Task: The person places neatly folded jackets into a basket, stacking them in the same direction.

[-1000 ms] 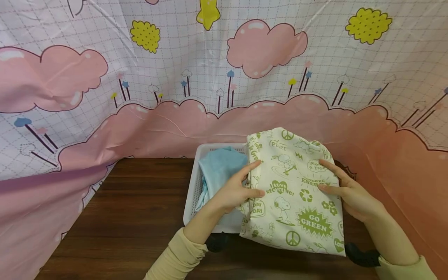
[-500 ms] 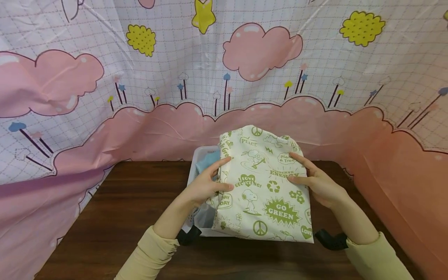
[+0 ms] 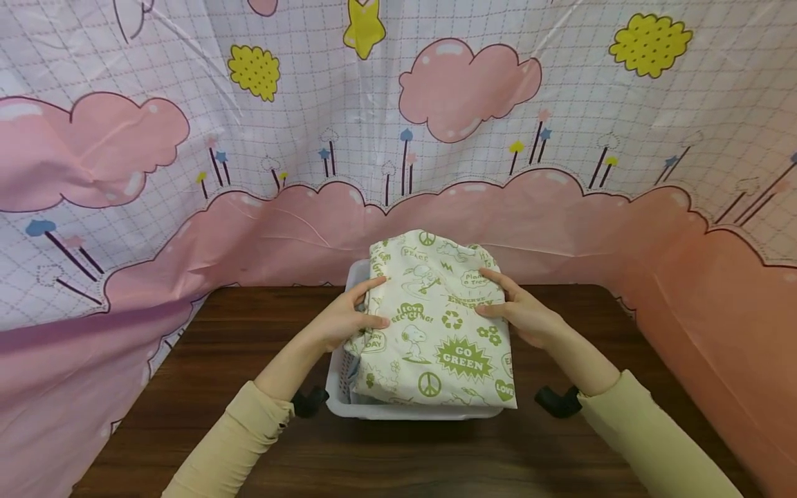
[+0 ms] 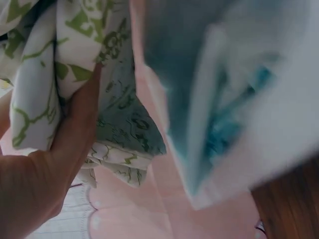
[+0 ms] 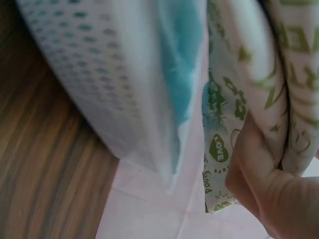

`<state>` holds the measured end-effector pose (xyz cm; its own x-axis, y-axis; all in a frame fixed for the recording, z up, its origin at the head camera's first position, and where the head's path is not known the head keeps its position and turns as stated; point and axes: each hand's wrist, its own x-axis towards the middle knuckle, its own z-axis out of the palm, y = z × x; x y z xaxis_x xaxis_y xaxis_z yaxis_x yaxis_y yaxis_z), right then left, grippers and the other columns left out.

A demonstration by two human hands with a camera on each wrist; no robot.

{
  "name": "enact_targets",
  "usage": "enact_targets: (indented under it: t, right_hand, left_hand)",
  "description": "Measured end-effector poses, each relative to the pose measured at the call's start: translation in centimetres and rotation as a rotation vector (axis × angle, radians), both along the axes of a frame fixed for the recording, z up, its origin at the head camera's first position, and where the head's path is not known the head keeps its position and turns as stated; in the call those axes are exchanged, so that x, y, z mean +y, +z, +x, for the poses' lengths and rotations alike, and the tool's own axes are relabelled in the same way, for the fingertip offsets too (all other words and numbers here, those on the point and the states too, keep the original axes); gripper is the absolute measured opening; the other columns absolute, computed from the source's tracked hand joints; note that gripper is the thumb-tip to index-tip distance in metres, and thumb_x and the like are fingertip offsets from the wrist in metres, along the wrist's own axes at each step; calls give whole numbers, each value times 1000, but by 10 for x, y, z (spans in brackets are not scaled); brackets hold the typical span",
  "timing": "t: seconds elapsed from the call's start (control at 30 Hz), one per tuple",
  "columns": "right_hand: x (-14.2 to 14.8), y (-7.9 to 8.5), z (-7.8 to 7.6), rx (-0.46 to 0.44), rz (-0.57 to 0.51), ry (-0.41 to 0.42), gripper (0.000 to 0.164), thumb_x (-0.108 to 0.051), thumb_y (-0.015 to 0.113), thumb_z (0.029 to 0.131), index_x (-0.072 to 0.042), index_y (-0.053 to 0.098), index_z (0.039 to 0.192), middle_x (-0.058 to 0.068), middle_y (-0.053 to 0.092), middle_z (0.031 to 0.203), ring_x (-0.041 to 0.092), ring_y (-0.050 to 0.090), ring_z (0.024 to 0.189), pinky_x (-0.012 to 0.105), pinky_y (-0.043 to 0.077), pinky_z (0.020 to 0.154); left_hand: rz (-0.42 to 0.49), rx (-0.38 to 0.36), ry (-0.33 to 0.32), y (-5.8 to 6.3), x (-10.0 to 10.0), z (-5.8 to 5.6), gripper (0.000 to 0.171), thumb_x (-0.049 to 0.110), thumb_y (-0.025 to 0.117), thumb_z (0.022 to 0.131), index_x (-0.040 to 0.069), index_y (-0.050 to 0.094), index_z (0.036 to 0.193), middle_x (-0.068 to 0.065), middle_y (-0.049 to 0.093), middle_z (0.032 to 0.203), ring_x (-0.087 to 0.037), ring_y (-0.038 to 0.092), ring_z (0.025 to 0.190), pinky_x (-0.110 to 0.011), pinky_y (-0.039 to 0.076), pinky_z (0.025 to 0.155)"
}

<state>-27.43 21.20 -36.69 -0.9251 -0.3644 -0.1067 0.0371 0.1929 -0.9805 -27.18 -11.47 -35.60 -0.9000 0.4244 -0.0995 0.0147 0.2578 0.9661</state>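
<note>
A folded white cloth with green cartoon prints (image 3: 436, 325) is held level over the white plastic basket (image 3: 429, 413), covering most of it in the head view. My left hand (image 3: 339, 319) grips its left side, thumb and a finger on top and other fingers underneath. On the opposite side my right hand (image 3: 529, 315) grips it the same way. Both wrist views show fingers curled under the folds, with a gap between the cloth and the basket rim (image 5: 142, 99). Light blue fabric (image 5: 182, 55) lies inside the basket, mostly hidden from above.
The basket stands on a dark brown wooden table (image 3: 249, 360). Behind and along the sides hangs a pink and white curtain (image 3: 299, 228) with cloud prints. Black wrist mounts (image 3: 558, 401) show near both sleeves.
Both hands have carried the folded printed cloth leftward, from the basket's right side to above it. The blue fabric, visible earlier in the head view, is now almost wholly covered.
</note>
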Motion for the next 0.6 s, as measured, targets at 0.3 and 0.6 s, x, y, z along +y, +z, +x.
enact_targets:
  t: [0.3, 0.6]
  right_hand:
    - [-3, -9, -19, -67, 64, 24, 88, -9, 62, 96, -20, 3, 159, 25, 37, 141, 21, 65, 93, 43, 53, 81]
    - [-8, -21, -36, -63, 112, 65, 89, -9, 64, 95, -19, 3, 159, 26, 42, 137, 22, 65, 95, 42, 53, 83]
  left_hand:
    - [-123, 27, 20, -25, -7, -17, 79, 11, 75, 87, 24, 34, 154, -17, 12, 162, -36, 9, 148, -58, 27, 110]
    - [-170, 39, 74, -38, -10, -31, 76, 6, 74, 86, 20, 37, 152, -23, 18, 159, -41, 15, 146, -54, 37, 104]
